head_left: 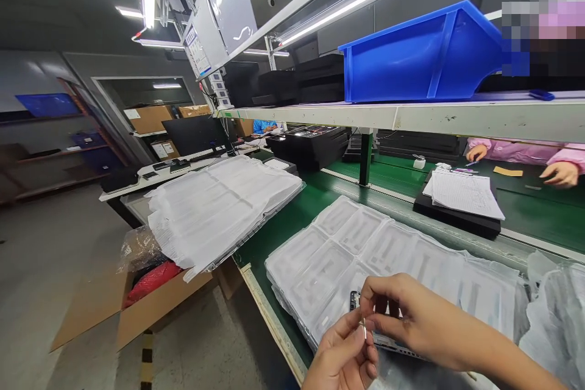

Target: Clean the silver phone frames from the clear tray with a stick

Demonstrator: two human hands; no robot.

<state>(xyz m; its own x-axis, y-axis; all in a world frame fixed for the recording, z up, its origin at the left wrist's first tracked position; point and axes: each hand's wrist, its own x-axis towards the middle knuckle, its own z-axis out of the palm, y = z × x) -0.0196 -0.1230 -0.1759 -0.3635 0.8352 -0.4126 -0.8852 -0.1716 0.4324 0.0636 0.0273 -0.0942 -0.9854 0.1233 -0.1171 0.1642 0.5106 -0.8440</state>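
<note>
My left hand point(342, 356) is at the bottom of the view, fingers curled, pinching a tiny pale part point(364, 330) between thumb and forefinger. My right hand point(406, 314) reaches in from the right with fingers bent, its fingertips meeting the left hand's at that part. Under both hands lies a dark flat device point(384, 338) with a pale edge, mostly hidden; whether the right hand grips it is unclear. All this hovers over a stack of clear moulded plastic trays point(365, 250) on the green bench point(292, 219).
A second, taller stack of white trays point(214, 207) overhangs the bench's left end above an open cardboard box point(137, 311). Across the bench a person in pink sleeves point(562, 170) works near a paper-topped black tray point(461, 201). A blue bin point(425, 55) sits on the shelf.
</note>
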